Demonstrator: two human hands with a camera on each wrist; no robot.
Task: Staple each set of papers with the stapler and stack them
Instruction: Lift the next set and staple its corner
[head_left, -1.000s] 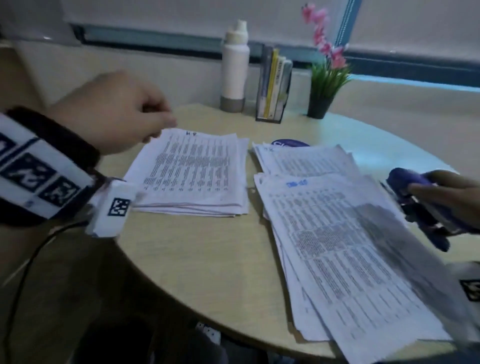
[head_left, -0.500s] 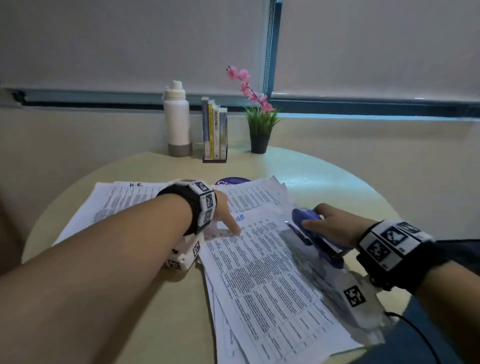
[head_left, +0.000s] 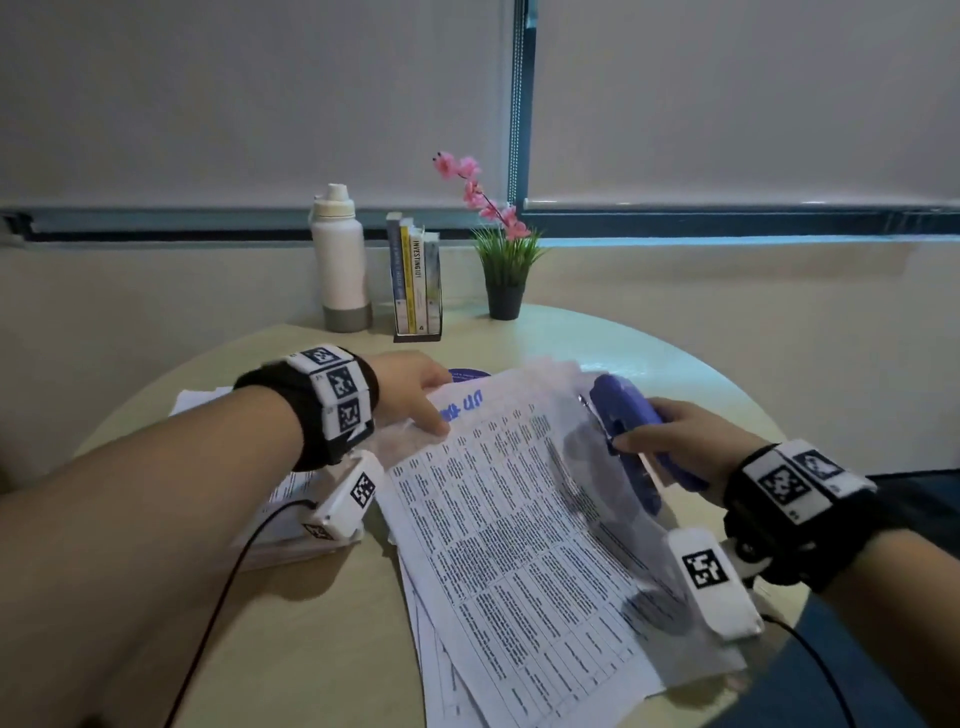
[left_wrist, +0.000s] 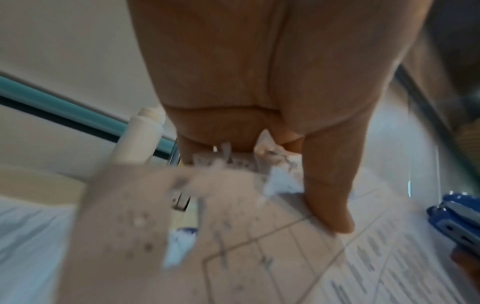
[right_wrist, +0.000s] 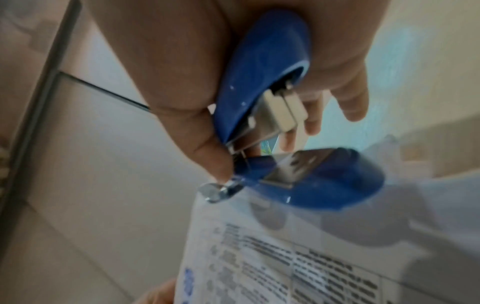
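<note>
A loose pile of printed papers (head_left: 519, 530) lies on the round table (head_left: 322, 623), right of centre. My left hand (head_left: 434, 410) pinches the far left corner of the top set, thumb on top and fingers under the lifted pages. In the left wrist view the thumb (left_wrist: 330, 189) presses on the sheet (left_wrist: 272, 257), and the picture is blurred. My right hand (head_left: 641, 434) grips a blue stapler (head_left: 623, 415) just above the pile's far right part. The right wrist view shows the stapler (right_wrist: 265, 86) with its mouth gaping over the paper (right_wrist: 285, 267).
A second stack of papers (head_left: 291, 525) lies at the left under my left wrist. A white bottle (head_left: 340, 260), a small book rack (head_left: 415, 280) and a potted plant (head_left: 501, 260) stand at the table's far edge. A blue disc (head_left: 467, 375) peeks out behind the papers.
My left hand swung in from the left stack to the right pile and now pinches its top set's far left corner. The stapler has moved slightly forward over the pile.
</note>
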